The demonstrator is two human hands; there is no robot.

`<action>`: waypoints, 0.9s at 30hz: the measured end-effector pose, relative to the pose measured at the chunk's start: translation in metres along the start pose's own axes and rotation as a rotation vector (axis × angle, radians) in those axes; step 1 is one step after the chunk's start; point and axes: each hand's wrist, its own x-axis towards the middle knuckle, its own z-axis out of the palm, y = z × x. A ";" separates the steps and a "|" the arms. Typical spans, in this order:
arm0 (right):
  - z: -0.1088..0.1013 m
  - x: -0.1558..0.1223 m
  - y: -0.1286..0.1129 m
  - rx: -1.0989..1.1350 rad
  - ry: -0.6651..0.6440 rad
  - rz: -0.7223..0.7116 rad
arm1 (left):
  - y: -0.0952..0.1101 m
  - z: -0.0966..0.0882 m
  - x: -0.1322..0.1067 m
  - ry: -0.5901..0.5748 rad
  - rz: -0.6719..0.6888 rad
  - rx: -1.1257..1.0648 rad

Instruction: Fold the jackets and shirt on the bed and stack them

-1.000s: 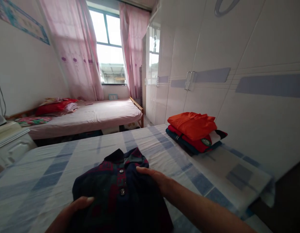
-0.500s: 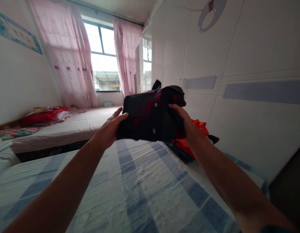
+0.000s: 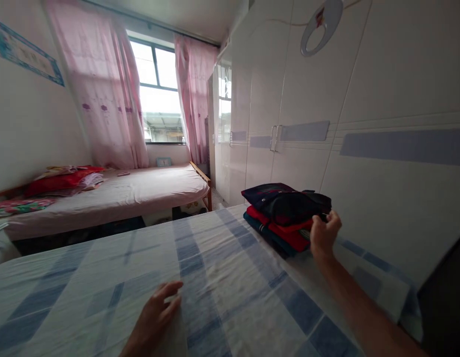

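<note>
A folded dark plaid shirt with small snap buttons lies on top of a stack of folded clothes, red and dark teal, at the right side of the bed. At the near right corner of the shirt, my right hand has its fingers and thumb closed on the edge. My left hand hovers low over the bedsheet, fingers loosely curled and apart, holding nothing.
White wardrobe doors rise behind the clothes. Across a gap stands another bed with red and patterned bedding. Pink curtains frame the window.
The shirt, held up between both hands before, now rests on the clothes stack to the right. My left hand has let go and drawn back down; my right hand has moved right with the shirt.
</note>
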 end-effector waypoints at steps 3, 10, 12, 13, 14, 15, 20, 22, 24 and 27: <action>0.007 -0.058 -0.015 0.048 -0.117 -0.137 | -0.023 -0.011 -0.006 0.188 0.168 0.301; 0.045 -0.166 -0.022 0.052 -0.815 -0.099 | -0.031 -0.007 -0.017 0.093 0.182 0.831; 0.048 -0.172 -0.014 -0.015 -0.960 -0.104 | -0.023 -0.007 -0.020 0.070 0.151 0.852; 0.048 -0.172 -0.010 -0.042 -1.015 -0.119 | -0.018 -0.007 -0.021 0.066 0.137 0.853; 0.048 -0.171 -0.008 -0.065 -1.051 -0.141 | -0.015 -0.007 -0.022 0.063 0.127 0.850; 0.047 -0.169 -0.006 -0.085 -1.071 -0.168 | -0.012 -0.007 -0.023 0.063 0.121 0.844; 0.045 -0.167 -0.008 -0.155 -1.123 -0.292 | -0.010 -0.005 -0.024 0.080 0.110 0.810; 0.044 -0.167 -0.009 -0.169 -1.130 -0.309 | -0.011 -0.004 -0.024 0.088 0.102 0.803; 0.044 -0.168 -0.009 -0.179 -1.138 -0.319 | -0.011 -0.004 -0.024 0.089 0.098 0.799; 0.044 -0.168 -0.010 -0.193 -1.145 -0.327 | -0.010 -0.004 -0.024 0.083 0.097 0.799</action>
